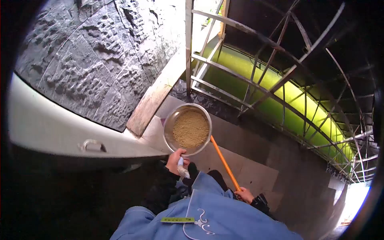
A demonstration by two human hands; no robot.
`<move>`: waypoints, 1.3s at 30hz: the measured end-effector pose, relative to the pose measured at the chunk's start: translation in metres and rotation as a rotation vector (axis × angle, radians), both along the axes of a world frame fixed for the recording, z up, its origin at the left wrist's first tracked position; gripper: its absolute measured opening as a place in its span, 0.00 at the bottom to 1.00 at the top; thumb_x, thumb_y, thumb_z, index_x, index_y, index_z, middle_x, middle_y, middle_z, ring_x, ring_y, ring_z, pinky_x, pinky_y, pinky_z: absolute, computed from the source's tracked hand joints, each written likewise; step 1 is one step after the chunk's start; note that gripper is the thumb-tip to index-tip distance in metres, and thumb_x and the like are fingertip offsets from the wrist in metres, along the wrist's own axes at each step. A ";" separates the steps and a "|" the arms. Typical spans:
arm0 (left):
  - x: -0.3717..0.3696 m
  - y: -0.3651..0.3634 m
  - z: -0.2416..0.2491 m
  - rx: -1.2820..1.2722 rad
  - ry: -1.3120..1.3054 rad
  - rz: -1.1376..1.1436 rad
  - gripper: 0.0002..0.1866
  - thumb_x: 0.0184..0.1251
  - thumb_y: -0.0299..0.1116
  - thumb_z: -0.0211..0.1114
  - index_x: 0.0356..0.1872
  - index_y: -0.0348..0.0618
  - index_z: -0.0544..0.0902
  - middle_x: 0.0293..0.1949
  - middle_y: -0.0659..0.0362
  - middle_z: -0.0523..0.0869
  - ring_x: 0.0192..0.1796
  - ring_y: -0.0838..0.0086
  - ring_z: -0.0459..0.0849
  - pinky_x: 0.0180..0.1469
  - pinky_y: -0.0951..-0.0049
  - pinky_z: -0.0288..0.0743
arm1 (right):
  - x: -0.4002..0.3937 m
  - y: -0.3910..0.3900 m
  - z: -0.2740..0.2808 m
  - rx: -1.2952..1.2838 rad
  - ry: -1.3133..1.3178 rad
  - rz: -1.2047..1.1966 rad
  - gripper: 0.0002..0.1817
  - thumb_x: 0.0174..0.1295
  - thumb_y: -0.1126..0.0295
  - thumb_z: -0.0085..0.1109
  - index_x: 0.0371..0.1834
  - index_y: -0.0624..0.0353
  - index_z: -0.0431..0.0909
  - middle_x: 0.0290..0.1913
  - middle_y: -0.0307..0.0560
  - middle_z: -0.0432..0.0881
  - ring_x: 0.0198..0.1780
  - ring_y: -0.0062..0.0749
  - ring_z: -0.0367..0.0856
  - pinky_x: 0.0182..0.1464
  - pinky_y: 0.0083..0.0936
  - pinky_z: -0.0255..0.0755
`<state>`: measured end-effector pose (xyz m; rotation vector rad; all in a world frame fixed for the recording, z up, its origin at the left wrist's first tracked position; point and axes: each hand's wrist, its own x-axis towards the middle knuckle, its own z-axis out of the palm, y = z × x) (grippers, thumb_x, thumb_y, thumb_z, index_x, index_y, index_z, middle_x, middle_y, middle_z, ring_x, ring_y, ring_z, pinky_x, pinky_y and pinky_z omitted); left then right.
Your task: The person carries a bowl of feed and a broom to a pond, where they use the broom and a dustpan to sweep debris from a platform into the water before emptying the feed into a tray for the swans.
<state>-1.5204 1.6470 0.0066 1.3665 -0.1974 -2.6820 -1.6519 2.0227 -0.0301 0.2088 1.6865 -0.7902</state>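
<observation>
A round metal bowl (167, 130) is in front of me, holding tan, grainy feed-like material (191, 129). At its near rim, my left hand (175, 161) is closed, gripping the edge. A whitish, crumpled-looking piece (183, 168) is at the fingers of that hand. My right hand (245, 195) is wrapped round the lower end of an orange pole (226, 163), low by my right side. The pole slants up to the left, its upper end right at the bowl's right rim.
A metal bar frame (240, 66) runs along the right, with a green-lit strip behind it. A white door-like panel (52, 124) with a handle is at left. A wooden board (154, 100) leans by the textured grey wall (96, 60). My blue apron (236, 218) fills the bottom.
</observation>
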 end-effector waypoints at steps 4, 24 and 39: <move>-0.031 -0.080 -0.002 -0.007 0.033 0.019 0.09 0.58 0.32 0.52 0.21 0.44 0.65 0.15 0.62 0.66 0.15 0.79 0.64 0.13 0.81 0.59 | -0.064 -0.075 -0.018 -0.016 0.011 0.125 0.09 0.53 0.69 0.57 0.35 0.57 0.71 0.19 0.37 0.69 0.16 0.19 0.65 0.15 0.18 0.56; -0.121 -0.378 0.028 -0.103 0.061 0.036 0.07 0.58 0.32 0.50 0.21 0.45 0.69 0.16 0.65 0.69 0.16 0.81 0.67 0.16 0.83 0.62 | -0.284 -0.384 -0.039 0.101 0.478 1.069 0.16 0.44 0.59 0.58 0.33 0.59 0.78 0.30 0.53 0.80 0.36 0.42 0.79 0.38 0.34 0.71; -0.217 -0.630 0.035 -0.116 0.030 -0.341 0.06 0.51 0.32 0.58 0.24 0.44 0.70 0.17 0.64 0.68 0.14 0.79 0.66 0.15 0.81 0.61 | -0.209 -0.627 0.036 0.052 0.574 0.415 0.10 0.52 0.70 0.50 0.34 0.63 0.75 0.23 0.53 0.76 0.28 0.36 0.77 0.31 0.32 0.67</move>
